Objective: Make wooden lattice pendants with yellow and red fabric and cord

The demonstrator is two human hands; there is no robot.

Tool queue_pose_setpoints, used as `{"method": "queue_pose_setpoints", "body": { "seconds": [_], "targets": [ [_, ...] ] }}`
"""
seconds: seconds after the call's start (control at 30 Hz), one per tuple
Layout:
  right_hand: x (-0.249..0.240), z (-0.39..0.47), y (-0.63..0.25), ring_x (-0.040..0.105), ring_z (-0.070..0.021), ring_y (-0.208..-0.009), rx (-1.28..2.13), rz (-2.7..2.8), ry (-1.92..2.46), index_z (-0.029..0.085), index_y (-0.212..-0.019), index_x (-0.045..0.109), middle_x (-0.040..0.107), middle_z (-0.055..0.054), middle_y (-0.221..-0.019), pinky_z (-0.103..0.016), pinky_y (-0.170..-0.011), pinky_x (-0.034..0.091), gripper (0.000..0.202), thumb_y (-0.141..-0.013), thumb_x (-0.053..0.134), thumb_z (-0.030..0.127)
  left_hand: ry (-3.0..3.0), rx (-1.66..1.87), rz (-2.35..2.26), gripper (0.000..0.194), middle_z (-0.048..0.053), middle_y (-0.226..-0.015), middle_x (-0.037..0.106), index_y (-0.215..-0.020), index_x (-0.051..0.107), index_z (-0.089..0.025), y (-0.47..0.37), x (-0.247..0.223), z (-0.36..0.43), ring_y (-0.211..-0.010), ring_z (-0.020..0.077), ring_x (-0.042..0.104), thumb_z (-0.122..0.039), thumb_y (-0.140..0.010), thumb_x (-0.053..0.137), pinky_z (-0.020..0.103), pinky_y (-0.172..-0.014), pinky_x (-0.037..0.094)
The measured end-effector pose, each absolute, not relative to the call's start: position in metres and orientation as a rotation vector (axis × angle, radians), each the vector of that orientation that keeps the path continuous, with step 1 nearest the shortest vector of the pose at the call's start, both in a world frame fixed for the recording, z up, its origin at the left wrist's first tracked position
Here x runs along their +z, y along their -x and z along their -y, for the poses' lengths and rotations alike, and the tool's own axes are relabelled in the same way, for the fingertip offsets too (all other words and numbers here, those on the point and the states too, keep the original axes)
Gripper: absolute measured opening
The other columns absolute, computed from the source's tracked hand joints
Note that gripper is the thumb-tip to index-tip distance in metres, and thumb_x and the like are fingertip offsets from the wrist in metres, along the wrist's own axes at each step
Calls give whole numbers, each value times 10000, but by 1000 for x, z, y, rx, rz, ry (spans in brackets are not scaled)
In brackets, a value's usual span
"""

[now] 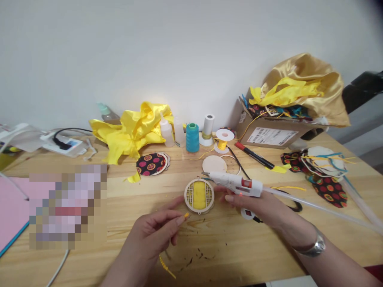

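Observation:
Between thumb and finger, my left hand (160,227) pinches a thin yellow cord (167,267), whose short end pokes out at the fingertips and whose tail hangs below. A round wooden lattice frame (188,196) backed with yellow fabric (199,194) lies just beyond those fingertips. My right hand (260,205) is closed around a white hot glue gun (235,183), with a long clear glue stick (299,207) running out of its back. The gun's nozzle points left, over the top edge of the frame. The right fingers are partly hidden by the gun.
Behind stand a teal thread cone (192,138), a yellow cord spool (222,145) and a white bottle (166,133). Yellow satin (131,131) is heaped left; a cardboard box (263,133) of fabric stands right. A marker (254,155), a pale disc (214,165) and patterned fabric pieces (151,164) lie about.

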State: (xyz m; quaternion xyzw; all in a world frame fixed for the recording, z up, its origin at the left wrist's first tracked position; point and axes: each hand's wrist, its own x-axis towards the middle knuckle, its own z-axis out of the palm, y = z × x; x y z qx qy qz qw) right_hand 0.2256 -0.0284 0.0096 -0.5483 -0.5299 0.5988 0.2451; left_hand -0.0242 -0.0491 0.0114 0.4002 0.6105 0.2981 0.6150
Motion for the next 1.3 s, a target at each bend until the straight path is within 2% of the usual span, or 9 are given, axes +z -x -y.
{"method": "queue_pose_setpoints", "body": {
  "seconds": [0.07, 0.23, 0.47, 0.7, 0.9, 0.97, 1.1, 1.2, 1.3],
  "targets": [
    [8, 28, -225, 566, -259, -1097, 1632, 1440, 1457, 296, -1176, 625, 689, -20, -1072, -428, -939, 445, 427, -787, 619, 470, -900, 690, -1401, 182, 70, -1171, 658, -681, 761, -203, 24, 10, 49, -492, 64, 457, -379, -643, 731, 204, -452, 355],
    [9, 29, -222, 600, -262, -1038, 1619, 1430, 1475, 313, -1127, 652, 693, -17, -1073, -426, -888, 481, 370, -792, 616, 464, -857, 683, -1391, 179, 60, -1145, 663, -717, 763, -204, 22, 11, 49, -480, 43, 417, -365, -642, 733, 188, -447, 337],
    [12, 30, -222, 558, -248, -1123, 1628, 1429, 1430, 302, -1128, 647, 665, -7, -1147, -433, -1002, 396, 362, -797, 619, 446, -880, 645, -1328, 175, 52, -1145, 654, -703, 765, -204, 26, 10, 49, -524, 46, 424, -369, -695, 710, 180, -462, 338],
    [15, 32, -224, 589, -266, -1044, 1603, 1454, 1500, 269, -1148, 638, 675, -34, -1115, -436, -905, 456, 404, -795, 611, 464, -823, 672, -1306, 170, 56, -1182, 640, -674, 748, -183, 26, 12, 49, -529, 43, 427, -350, -694, 720, 172, -463, 327],
    [11, 34, -225, 589, -279, -1046, 1611, 1428, 1495, 286, -1153, 634, 674, -29, -1119, -464, -911, 453, 423, -780, 619, 486, -763, 691, -1320, 173, 65, -1174, 647, -760, 762, -199, 25, 11, 48, -491, 26, 411, -345, -670, 739, 175, -458, 341],
    [11, 34, -225, 596, -276, -1036, 1611, 1430, 1485, 275, -1140, 643, 677, -34, -1112, -452, -900, 464, 420, -777, 621, 487, -768, 690, -1314, 176, 65, -1218, 624, -762, 763, -201, 26, 9, 48, -492, 25, 414, -348, -669, 738, 183, -469, 363],
    [19, 36, -227, 637, -246, -914, 1547, 1448, 1602, 267, -1161, 629, 701, -41, -1018, -397, -780, 516, 458, -775, 609, 513, -796, 709, -1351, 165, 55, -1278, 589, -728, 766, -205, 28, 8, 50, -564, 54, 486, -350, -649, 750, 190, -499, 400],
    [24, 42, -239, 636, -239, -947, 1519, 1426, 1622, 244, -1120, 644, 696, -45, -1042, -376, -809, 515, 413, -773, 626, 468, -815, 722, -1358, 158, 55, -1228, 625, -688, 763, -198, 29, 9, 52, -586, 76, 512, -350, -648, 748, 198, -499, 407],
    [20, 48, -263, 641, -248, -961, 1644, 1516, 1505, 211, -1065, 658, 698, -71, -1042, -375, -838, 512, 358, -761, 649, 400, -831, 724, -1360, 175, 63, -1142, 671, -733, 770, -202, 29, 8, 52, -585, 87, 524, -358, -659, 740, 197, -488, 404]
  ]
}}
